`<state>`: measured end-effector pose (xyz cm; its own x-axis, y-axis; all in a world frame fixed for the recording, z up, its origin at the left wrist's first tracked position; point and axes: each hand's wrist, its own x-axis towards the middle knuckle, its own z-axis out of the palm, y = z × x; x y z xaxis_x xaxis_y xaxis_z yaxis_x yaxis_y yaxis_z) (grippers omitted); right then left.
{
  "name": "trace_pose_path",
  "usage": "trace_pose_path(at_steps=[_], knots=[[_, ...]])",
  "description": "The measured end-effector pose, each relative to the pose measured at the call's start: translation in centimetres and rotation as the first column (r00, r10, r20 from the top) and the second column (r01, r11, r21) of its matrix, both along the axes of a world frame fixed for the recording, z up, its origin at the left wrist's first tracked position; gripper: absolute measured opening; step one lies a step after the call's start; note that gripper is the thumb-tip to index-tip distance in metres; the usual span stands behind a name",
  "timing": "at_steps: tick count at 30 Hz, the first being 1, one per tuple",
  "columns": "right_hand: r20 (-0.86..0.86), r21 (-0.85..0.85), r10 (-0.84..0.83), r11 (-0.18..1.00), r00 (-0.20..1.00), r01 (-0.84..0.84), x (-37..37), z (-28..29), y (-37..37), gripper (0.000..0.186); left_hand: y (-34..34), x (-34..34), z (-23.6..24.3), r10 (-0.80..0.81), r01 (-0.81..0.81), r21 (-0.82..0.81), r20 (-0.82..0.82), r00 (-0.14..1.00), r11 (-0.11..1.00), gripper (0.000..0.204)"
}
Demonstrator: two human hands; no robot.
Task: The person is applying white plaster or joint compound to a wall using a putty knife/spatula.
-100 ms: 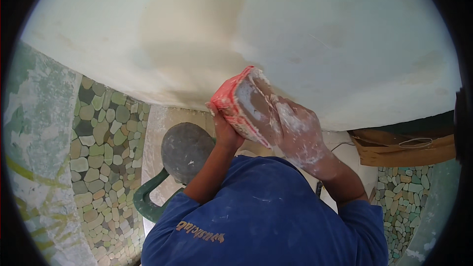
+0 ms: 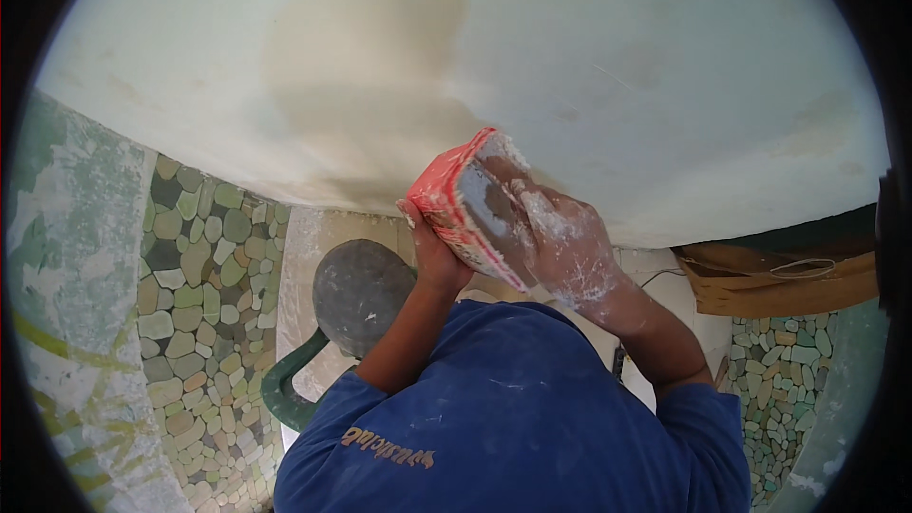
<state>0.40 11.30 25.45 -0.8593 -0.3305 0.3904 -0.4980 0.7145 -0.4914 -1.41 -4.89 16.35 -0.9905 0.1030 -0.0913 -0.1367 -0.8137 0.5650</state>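
Note:
My left hand [image 2: 439,252] is closed round the lower left of a red plastic tub [image 2: 445,178], its thumb by the near corner. The tub is tilted, and pale, wet putty cakes its rim and side. Across its mouth lies a flat grey scraper blade [image 2: 489,198], smeared with putty. My right hand [image 2: 570,237], whitened with the same paste, grips this blade with its fingers along the far side. What lies beneath the blade, and how much putty the tub holds, is hidden.
A pale wall [image 2: 570,57] with a large beige damp-looking patch [image 2: 370,47] rises in front. Below left are a round dark grey lid-like thing [image 2: 361,290] and a green curved handle or armrest [image 2: 290,385]. Pebble-patterned surfaces [image 2: 204,304] flank me; a brown open box [image 2: 779,285] is at right.
The view has shifted slightly. My right hand and the blade have moved a little against the tub; both hands keep their grip.

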Motion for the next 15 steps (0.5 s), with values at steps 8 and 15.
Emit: trace_pose_path(at_steps=[8, 15], knots=[[-0.109, -0.133, -0.004, 0.991, 0.994, -0.011, -0.3, -0.6, -0.9, 0.030, -0.9, -0.7, 0.0, -0.029, 0.031, 0.033, -0.076, 0.997, 0.999, 0.088], [-0.116, -0.213, 0.113, 0.968, 0.987, -0.136, 0.0, -1.2, -1.8, 0.029, -3.4, -2.1, -4.0, 0.040, -0.100, -0.278, -0.213, 0.976, 0.955, 0.085]])
